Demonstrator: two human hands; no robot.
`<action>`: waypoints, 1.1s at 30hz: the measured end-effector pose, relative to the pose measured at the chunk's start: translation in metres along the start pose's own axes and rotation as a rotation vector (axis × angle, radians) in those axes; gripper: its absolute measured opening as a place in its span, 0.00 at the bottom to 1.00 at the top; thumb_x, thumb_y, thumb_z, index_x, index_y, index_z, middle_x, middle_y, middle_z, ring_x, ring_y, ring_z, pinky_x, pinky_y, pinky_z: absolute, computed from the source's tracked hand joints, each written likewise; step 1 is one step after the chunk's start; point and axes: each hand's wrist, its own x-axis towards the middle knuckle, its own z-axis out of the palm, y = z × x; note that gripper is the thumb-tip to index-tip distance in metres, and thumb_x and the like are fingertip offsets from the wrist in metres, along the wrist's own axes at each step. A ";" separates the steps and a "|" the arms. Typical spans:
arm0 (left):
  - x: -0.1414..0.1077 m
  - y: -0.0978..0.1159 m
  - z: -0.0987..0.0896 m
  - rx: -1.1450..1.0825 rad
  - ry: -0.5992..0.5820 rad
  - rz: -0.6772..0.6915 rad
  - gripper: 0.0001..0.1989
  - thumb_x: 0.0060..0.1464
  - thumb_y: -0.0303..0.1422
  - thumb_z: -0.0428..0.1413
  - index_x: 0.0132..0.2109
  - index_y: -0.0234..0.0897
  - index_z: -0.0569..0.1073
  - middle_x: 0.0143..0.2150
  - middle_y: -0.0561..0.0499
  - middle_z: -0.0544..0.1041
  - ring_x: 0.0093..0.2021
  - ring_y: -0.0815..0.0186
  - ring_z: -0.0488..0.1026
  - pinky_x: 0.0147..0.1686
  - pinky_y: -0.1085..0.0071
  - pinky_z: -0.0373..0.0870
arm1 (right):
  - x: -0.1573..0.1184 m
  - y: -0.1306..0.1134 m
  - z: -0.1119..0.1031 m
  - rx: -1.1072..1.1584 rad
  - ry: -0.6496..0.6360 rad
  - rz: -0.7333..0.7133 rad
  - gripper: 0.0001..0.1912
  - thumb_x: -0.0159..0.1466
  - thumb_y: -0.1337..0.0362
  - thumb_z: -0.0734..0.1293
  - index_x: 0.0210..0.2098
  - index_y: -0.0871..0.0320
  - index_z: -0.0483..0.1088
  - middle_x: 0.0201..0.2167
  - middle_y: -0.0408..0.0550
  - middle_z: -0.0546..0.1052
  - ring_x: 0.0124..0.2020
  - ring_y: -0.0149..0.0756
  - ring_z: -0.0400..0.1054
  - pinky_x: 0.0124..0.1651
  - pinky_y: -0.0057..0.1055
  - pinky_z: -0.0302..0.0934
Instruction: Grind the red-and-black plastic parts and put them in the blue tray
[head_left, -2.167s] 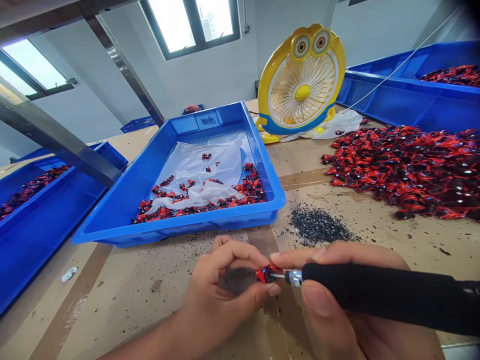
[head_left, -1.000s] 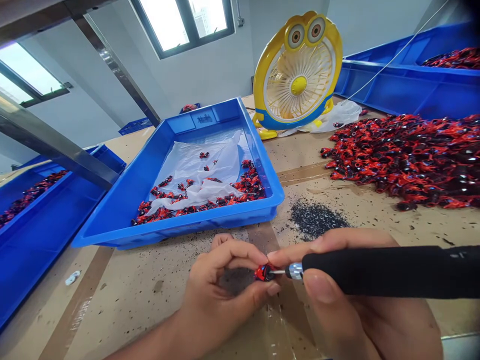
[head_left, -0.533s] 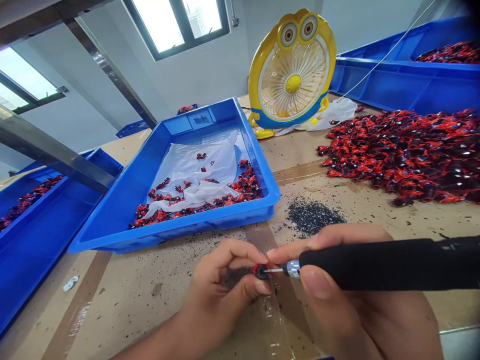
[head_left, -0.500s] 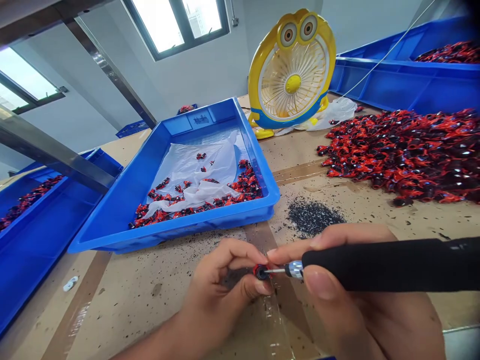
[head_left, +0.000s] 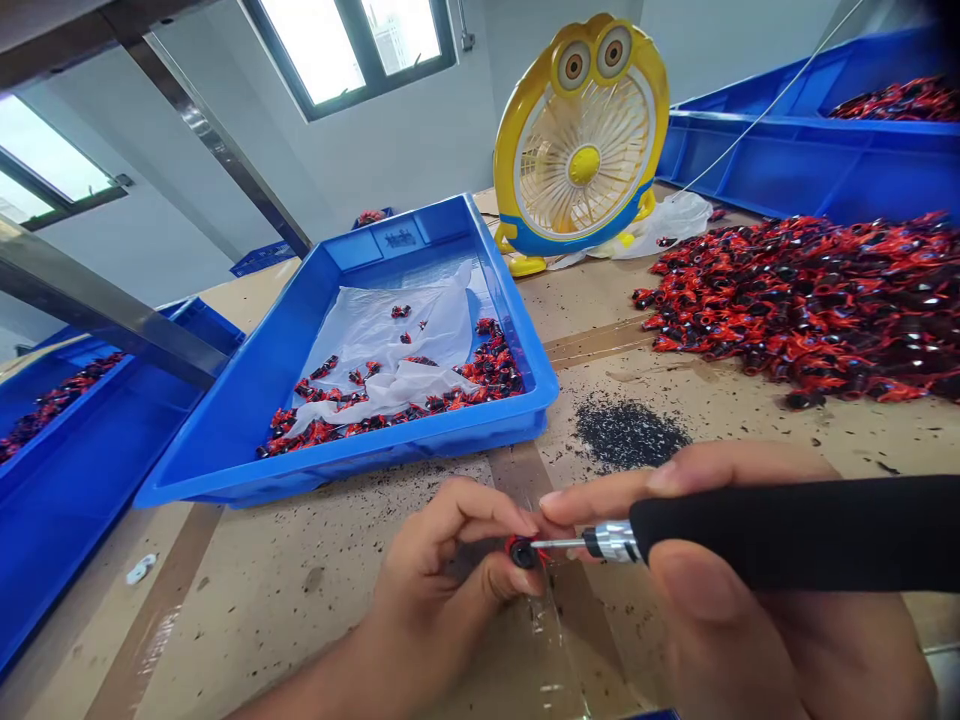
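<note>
Between the thumb and fingers of my left hand (head_left: 457, 570) is a small red and black part (head_left: 523, 551), its round dark opening showing. My right hand (head_left: 750, 600) is wrapped round a thick black-handled tool (head_left: 795, 530) with a silver collar. The tool's thin metal shaft (head_left: 559, 543) points left, its tip at the upper edge of the part's opening. My right index finger reaches along above the shaft, near my left fingertips.
A blue tray (head_left: 405, 440) holds similar parts on a white sheet. At the right lies a big pile of parts (head_left: 810, 300), with black shavings (head_left: 630, 432) before it. A yellow fan (head_left: 583, 165) stands behind. More blue trays (head_left: 765, 165) flank both sides.
My right hand and the tool have moved back to the right, so more of the shaft shows outside the part. My left hand has barely moved.
</note>
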 end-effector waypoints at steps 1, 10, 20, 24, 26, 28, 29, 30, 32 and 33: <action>0.000 0.000 0.000 0.020 0.001 0.013 0.04 0.68 0.33 0.66 0.47 0.47 0.79 0.37 0.57 0.87 0.36 0.71 0.84 0.39 0.80 0.78 | 0.001 0.001 -0.002 -0.015 -0.021 -0.011 0.07 0.75 0.59 0.69 0.52 0.46 0.69 0.41 0.42 0.87 0.37 0.36 0.86 0.40 0.26 0.82; 0.001 -0.003 -0.002 0.290 0.114 0.120 0.07 0.62 0.34 0.71 0.46 0.48 0.82 0.42 0.58 0.85 0.42 0.73 0.81 0.44 0.83 0.74 | 0.003 0.002 0.000 -0.129 0.014 -0.023 0.07 0.73 0.56 0.71 0.47 0.49 0.71 0.39 0.37 0.86 0.39 0.28 0.85 0.44 0.15 0.77; 0.004 0.001 -0.002 0.359 0.124 0.148 0.07 0.62 0.40 0.70 0.44 0.48 0.83 0.37 0.58 0.85 0.37 0.70 0.75 0.39 0.78 0.69 | -0.001 0.006 -0.002 -0.159 -0.004 -0.055 0.13 0.67 0.67 0.73 0.49 0.48 0.72 0.41 0.40 0.85 0.41 0.31 0.84 0.47 0.21 0.77; 0.005 0.003 -0.001 0.365 0.104 0.156 0.08 0.63 0.42 0.69 0.44 0.47 0.82 0.36 0.58 0.86 0.37 0.69 0.75 0.38 0.76 0.68 | -0.002 0.005 -0.005 -0.205 -0.037 -0.063 0.14 0.66 0.66 0.75 0.49 0.47 0.72 0.40 0.45 0.86 0.40 0.39 0.84 0.44 0.31 0.81; 0.005 0.004 -0.001 0.381 0.103 0.153 0.08 0.63 0.42 0.69 0.44 0.46 0.82 0.37 0.58 0.87 0.37 0.68 0.75 0.38 0.74 0.67 | 0.001 0.004 -0.004 -0.239 -0.044 -0.070 0.14 0.66 0.62 0.76 0.48 0.48 0.72 0.40 0.46 0.86 0.38 0.42 0.85 0.42 0.35 0.82; 0.005 0.004 -0.001 0.410 0.107 0.158 0.07 0.64 0.42 0.68 0.44 0.47 0.82 0.36 0.58 0.87 0.37 0.68 0.75 0.38 0.73 0.67 | 0.006 0.003 -0.001 -0.265 -0.036 -0.085 0.14 0.64 0.57 0.78 0.46 0.48 0.73 0.39 0.48 0.85 0.37 0.46 0.84 0.39 0.37 0.82; 0.005 0.004 -0.002 0.422 0.104 0.161 0.07 0.65 0.42 0.67 0.45 0.47 0.82 0.36 0.58 0.87 0.36 0.68 0.75 0.38 0.73 0.66 | 0.009 0.002 0.001 -0.275 -0.027 -0.091 0.15 0.64 0.55 0.78 0.46 0.49 0.74 0.38 0.48 0.85 0.38 0.47 0.84 0.38 0.38 0.82; 0.005 0.004 -0.003 0.432 0.096 0.163 0.07 0.66 0.42 0.67 0.45 0.47 0.82 0.36 0.58 0.86 0.36 0.68 0.75 0.38 0.73 0.66 | 0.011 0.002 0.002 -0.283 -0.018 -0.096 0.16 0.63 0.53 0.79 0.45 0.49 0.74 0.38 0.49 0.85 0.38 0.48 0.84 0.38 0.39 0.82; 0.004 0.002 -0.004 0.439 0.087 0.150 0.06 0.67 0.42 0.66 0.45 0.48 0.82 0.36 0.58 0.86 0.36 0.68 0.75 0.38 0.73 0.66 | 0.016 0.001 0.004 -0.289 -0.005 -0.107 0.17 0.62 0.50 0.79 0.44 0.49 0.74 0.37 0.49 0.84 0.39 0.49 0.84 0.38 0.39 0.82; 0.004 0.002 -0.004 0.432 0.090 0.127 0.06 0.67 0.42 0.66 0.45 0.48 0.83 0.36 0.58 0.86 0.36 0.68 0.75 0.39 0.73 0.67 | 0.017 0.001 0.004 -0.289 0.002 -0.110 0.18 0.62 0.49 0.79 0.44 0.49 0.74 0.37 0.49 0.84 0.39 0.49 0.84 0.38 0.40 0.82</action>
